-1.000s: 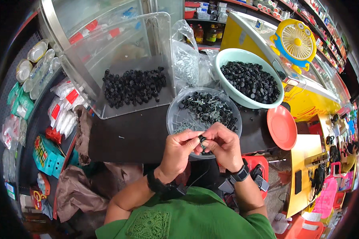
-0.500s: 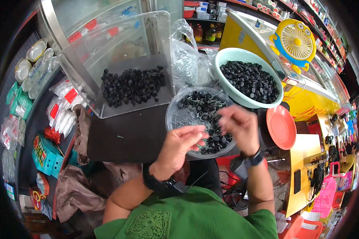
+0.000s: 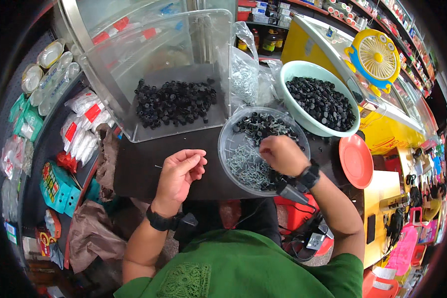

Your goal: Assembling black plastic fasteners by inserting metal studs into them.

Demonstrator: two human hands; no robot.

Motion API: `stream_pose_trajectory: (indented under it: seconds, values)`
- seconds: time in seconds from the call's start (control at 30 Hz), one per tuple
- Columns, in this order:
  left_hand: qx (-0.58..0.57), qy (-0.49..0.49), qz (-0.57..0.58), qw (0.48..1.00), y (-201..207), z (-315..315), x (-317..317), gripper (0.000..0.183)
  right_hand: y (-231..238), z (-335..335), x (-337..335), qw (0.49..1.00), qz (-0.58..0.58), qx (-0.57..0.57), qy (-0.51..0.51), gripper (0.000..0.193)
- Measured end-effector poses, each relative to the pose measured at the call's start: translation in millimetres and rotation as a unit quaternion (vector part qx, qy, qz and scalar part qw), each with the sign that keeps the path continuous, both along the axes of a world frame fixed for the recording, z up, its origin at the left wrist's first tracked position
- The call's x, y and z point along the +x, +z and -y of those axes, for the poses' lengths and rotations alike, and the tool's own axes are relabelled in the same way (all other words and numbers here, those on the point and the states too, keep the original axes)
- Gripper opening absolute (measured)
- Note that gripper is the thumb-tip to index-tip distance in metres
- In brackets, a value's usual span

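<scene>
A round clear tub holds loose screws and small black plastic caps. Over its right half is my right hand, back upward and fingers curled down; what they hold, if anything, is hidden. My left hand is above the dark table, left of the tub, its thumb pressed to the curled fingers. I cannot make out anything in that pinch. A single screw lies on the table close to the left hand. Each wrist wears a black band with a small device.
Behind stands a tipped clear bin with many black caps. A pale green basin of black caps is beyond the tub, beside a bag of screws. Rightward are a red plate and a yellow-blue fan.
My left hand has moved left, away from the tub to over the table. My right hand has lowered over the tub, its fingers turned downward. The whole view has shifted slightly.
</scene>
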State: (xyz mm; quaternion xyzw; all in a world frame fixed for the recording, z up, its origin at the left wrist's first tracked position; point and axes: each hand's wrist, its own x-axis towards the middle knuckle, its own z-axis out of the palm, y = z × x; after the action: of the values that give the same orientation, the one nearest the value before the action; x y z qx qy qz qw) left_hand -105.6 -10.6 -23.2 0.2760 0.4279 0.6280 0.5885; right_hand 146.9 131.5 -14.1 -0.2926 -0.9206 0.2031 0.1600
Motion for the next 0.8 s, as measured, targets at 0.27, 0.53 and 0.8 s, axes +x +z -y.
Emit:
stream_pose_trajectory:
  seconds: [0.27,0.53,0.8]
  values:
    - [-0.053,0.015,-0.075,0.996,0,-20,-22,0.015,-14,1,-21,0.987,0.135,0.09,-0.014,0.009]
    - [0.002,0.062,-0.545,0.836,-25,-103,-50,0.022,-13,5,-14,0.977,0.155,0.147,-0.002,0.013]
    - [0.027,0.081,-0.759,0.646,-18,-131,-21,0.021,3,10,-4,0.993,0.034,0.105,-0.031,0.008]
